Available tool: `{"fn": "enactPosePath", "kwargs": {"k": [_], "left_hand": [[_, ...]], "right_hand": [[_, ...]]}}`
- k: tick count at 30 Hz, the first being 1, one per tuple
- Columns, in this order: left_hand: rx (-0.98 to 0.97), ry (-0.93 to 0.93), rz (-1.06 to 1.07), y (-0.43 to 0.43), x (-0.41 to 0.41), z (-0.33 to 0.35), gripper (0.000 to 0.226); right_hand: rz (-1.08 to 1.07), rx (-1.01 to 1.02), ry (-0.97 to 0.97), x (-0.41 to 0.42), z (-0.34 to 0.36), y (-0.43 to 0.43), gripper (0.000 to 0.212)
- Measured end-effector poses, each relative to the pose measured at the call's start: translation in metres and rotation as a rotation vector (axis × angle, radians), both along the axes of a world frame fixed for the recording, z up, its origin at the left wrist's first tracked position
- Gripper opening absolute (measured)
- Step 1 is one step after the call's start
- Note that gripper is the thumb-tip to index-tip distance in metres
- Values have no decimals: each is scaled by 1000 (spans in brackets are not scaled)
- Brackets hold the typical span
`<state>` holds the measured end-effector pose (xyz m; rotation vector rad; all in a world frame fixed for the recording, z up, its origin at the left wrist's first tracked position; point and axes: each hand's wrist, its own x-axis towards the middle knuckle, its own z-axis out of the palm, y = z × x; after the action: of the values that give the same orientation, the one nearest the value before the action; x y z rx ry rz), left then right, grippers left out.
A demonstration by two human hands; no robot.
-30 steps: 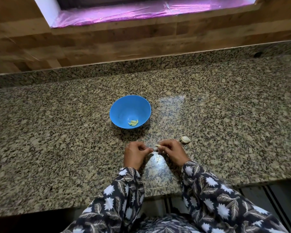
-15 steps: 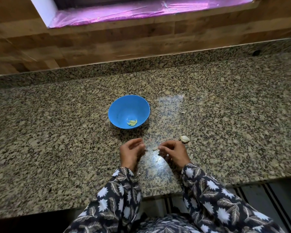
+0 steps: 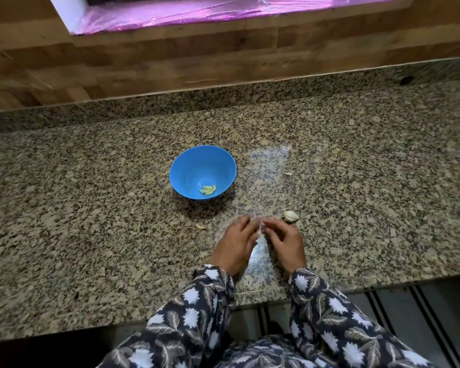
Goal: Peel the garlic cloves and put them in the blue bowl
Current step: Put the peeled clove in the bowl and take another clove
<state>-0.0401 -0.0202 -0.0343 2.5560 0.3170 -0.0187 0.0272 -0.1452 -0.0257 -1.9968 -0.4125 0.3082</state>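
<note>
The blue bowl (image 3: 182, 168) stands on the granite counter and holds a few peeled, pale green cloves (image 3: 207, 190). In front of it my two hands meet over the counter. My right hand (image 3: 286, 241) pinches a small pale garlic clove (image 3: 259, 224) at its fingertips. The fingertips of my left hand (image 3: 235, 245) reach the same clove from the left and are slightly blurred. One unpeeled garlic clove (image 3: 291, 216) lies on the counter just right of my right hand.
A scrap of garlic skin (image 3: 201, 226) lies left of my hands and another scrap (image 3: 288, 174) lies right of the bowl. The counter's front edge (image 3: 250, 296) runs under my wrists. A wooden wall (image 3: 170, 65) rises behind the counter.
My left hand pulled away from the clove to the left, then came back to it. A scrap of skin now lies on the counter left of my hands.
</note>
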Motion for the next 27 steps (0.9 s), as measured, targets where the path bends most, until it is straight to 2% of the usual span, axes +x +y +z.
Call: {"fn": "enactPosePath", "kwargs": {"k": [3, 5, 7, 9, 12, 13, 14, 16, 17, 18, 19, 24, 27], "left_hand": [[97, -29, -104, 0, 1, -5, 41], [78, -99, -111, 0, -6, -5, 33], [160, -153, -141, 1, -15, -5, 20], [240, -165, -146, 3, -20, -5, 13], [242, -100, -86, 5, -16, 0, 16], [194, -87, -10, 5, -11, 4, 17], [61, -79, 139, 4, -6, 11, 19], [-368, -58, 445, 1, 4, 23, 17], [-587, -64, 501, -2, 7, 28, 17], [-708, -77, 488, -5, 8, 31, 18], [-725, -81, 443, -7, 9, 33, 19], [-446, -118, 363, -14, 10, 36, 16], [-396, -133, 325, -17, 16, 37, 13]], "right_hand": [[-57, 30, 48, 1, -2, -3, 22], [-90, 42, 103, 2, -4, -4, 20], [-118, 63, 175, 2, -5, -4, 19], [-153, 127, 271, 3, -4, -2, 19], [-219, 293, 490, 4, 3, 2, 21], [-238, 353, 572, 4, 7, 5, 21], [-249, 399, 653, 3, 10, 6, 22], [-240, 436, 797, 0, 13, 9, 24], [-219, 444, 852, -1, 14, 9, 25], [-195, 463, 899, -2, 14, 9, 26], [-174, 496, 946, -2, 14, 8, 26], [-177, 625, 1073, -1, 15, 3, 22], [-269, 701, 1109, 1, 16, -1, 22]]}}
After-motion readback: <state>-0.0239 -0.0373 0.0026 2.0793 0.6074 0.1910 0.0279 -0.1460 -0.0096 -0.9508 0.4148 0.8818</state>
